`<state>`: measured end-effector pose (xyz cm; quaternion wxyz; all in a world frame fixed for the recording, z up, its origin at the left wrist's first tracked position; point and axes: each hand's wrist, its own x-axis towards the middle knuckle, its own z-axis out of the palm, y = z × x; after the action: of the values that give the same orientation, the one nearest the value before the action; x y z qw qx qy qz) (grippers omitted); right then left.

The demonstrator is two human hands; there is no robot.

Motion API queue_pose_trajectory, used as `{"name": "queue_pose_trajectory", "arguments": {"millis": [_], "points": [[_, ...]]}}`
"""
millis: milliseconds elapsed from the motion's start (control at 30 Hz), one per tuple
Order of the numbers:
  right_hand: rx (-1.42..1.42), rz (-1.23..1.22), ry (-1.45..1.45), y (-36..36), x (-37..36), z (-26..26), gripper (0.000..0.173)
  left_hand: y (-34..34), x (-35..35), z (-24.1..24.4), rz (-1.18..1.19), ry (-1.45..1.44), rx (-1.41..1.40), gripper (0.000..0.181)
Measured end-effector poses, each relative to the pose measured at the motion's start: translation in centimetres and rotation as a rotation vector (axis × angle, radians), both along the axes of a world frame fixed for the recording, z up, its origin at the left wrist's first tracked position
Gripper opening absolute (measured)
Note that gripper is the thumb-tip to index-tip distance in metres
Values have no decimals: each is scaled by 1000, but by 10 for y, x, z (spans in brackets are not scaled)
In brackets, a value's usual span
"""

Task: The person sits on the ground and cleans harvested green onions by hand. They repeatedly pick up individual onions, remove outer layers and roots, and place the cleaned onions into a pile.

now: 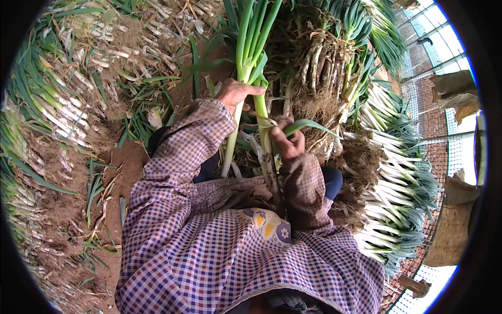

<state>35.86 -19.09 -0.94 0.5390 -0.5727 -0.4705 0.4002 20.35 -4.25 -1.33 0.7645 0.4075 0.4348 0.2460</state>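
My left hand (237, 94) is closed around a large green onion (232, 147), whose clean pale stem points down and whose green leaves (255, 31) rise above the fist. Beside it stands a second green onion stalk (260, 104), under my left thumb, with a brown, dirty layer on its lower part. My right hand (288, 139) pinches a loosened outer leaf (308, 125) at this second stalk; the leaf's green end sticks out to the right. The lower end of the second stalk reaches down toward my checked apron (235, 251).
Unpeeled green onions with dry roots (317, 70) stand in a bundle ahead. Cleaned white-stemmed onions (392, 184) lie stacked along the right, near a wire mesh and brick wall (429, 94). More rooted onions (59, 114) cover the left ground. Leaf scraps (96, 188) litter the bare soil (129, 165).
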Motion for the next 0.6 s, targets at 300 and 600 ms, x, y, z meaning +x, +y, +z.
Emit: {"name": "queue_pose_trajectory", "arguments": {"millis": [300, 600], "points": [[-241, -84, 713, 32, 20, 8, 22, -10, 18, -8, 80, -29, -4, 37], [-34, -163, -862, 17, -25, 5, 44, 2, 38, -50, 299, 201, 430, 37]]}}
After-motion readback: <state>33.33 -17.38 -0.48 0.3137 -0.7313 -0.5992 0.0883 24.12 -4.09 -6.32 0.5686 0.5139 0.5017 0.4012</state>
